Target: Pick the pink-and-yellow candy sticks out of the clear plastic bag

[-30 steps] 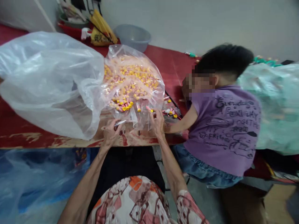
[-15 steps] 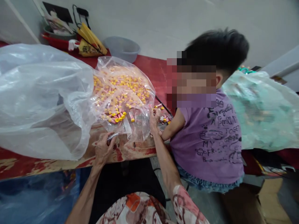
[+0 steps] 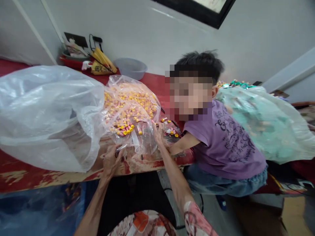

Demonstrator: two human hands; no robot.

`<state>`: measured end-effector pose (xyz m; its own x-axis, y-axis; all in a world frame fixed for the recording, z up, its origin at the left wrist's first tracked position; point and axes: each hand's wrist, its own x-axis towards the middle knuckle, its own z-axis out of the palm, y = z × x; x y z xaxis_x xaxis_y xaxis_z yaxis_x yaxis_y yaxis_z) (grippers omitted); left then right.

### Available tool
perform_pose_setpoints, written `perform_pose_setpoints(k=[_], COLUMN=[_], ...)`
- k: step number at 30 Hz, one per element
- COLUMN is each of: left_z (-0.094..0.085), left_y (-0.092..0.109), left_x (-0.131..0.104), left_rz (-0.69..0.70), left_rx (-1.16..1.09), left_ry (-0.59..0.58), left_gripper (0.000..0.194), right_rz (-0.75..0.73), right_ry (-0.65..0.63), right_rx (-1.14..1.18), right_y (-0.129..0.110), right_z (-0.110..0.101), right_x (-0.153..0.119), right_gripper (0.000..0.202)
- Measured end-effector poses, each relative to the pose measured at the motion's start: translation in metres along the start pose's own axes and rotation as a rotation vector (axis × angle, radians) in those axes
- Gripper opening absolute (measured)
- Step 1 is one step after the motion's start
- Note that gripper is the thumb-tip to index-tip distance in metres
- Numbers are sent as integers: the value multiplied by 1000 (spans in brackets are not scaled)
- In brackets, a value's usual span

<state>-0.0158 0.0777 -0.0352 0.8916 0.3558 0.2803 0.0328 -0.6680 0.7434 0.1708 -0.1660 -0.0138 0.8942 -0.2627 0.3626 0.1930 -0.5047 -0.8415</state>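
Left hand, frame centre, pinches a thin clear tube at the table edge. Right hand, fingers spread & loosely open, presses the mouth of a clear bag of pink/yellow-capped tubes, centre frame. Seems mid-sorting; next move likely needs picking 1 tube w/o spilling. Child in purple shirt right; big empty-looking bag left.

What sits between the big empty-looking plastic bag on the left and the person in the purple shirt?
In the head view, a clear bag of pink-and-yellow pieces lies between the large plastic bag and the person in purple.
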Motion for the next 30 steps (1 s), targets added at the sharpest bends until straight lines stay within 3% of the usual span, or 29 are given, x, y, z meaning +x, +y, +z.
perform_pose_setpoints(k=[5, 8, 11, 15, 21, 30], left_z=[2, 4, 5, 5, 3, 6], left_y=[-3, -4, -5, -6, -6, -9], left_x=[1, 1, 1, 2, 3, 2], left_rz=[6, 6, 25, 52, 43, -6], left_rx=[2, -2, -21, -24, -8, 9], left_ry=[23, 48, 58, 58, 42, 28], left_gripper=[41, 42, 43, 41, 43, 48], right_rz=[-142, -178, -100, -58, -152, -147], right_ry=[72, -1, -105, -150, -179, -179], right_rx=[13, 22, 34, 20, -34, -57], right_y=[-22, -26, -19, -9, -6, -4], right_z=[-7, -2, 8, 14, 13, 17], right_x=[-26, -49, -64, -66, -65, -68], right_gripper=[19, 26, 36, 41, 34, 32])
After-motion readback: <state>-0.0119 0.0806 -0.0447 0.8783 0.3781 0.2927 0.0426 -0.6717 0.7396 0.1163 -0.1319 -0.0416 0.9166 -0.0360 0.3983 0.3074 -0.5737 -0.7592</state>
